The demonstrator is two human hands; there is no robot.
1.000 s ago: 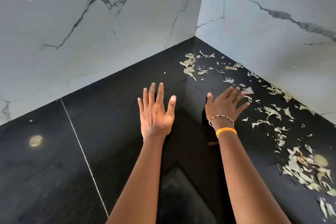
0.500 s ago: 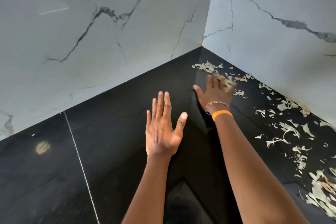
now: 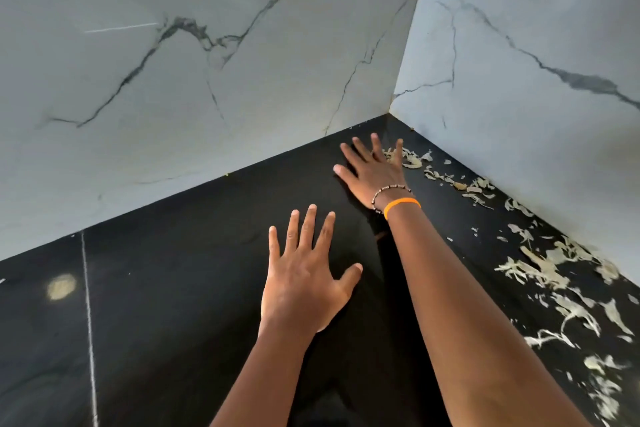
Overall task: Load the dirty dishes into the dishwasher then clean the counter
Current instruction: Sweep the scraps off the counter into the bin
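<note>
A glossy black counter point(image 3: 173, 288) runs into a corner between two marble walls. Pale vegetable scraps point(image 3: 540, 270) lie scattered along its right side, close to the right wall. My right hand point(image 3: 374, 170), with a bead bracelet and an orange band at the wrist, lies flat with spread fingers near the corner, its fingertips on the farthest scraps point(image 3: 412, 159). My left hand point(image 3: 304, 281) rests flat on the bare black surface, nearer to me and left of my right arm, fingers straight and spread. Neither hand holds anything.
White marble walls with grey veins point(image 3: 207, 62) close off the counter at the back and on the right point(image 3: 536, 80). A thin pale seam point(image 3: 88, 305) crosses the counter at the left. A round reflection of light point(image 3: 61, 286) shows beside it.
My right hand has reached farther into the corner and now lies over the farthest scraps. My left hand stays flat on the counter. The view has shifted left and down.
</note>
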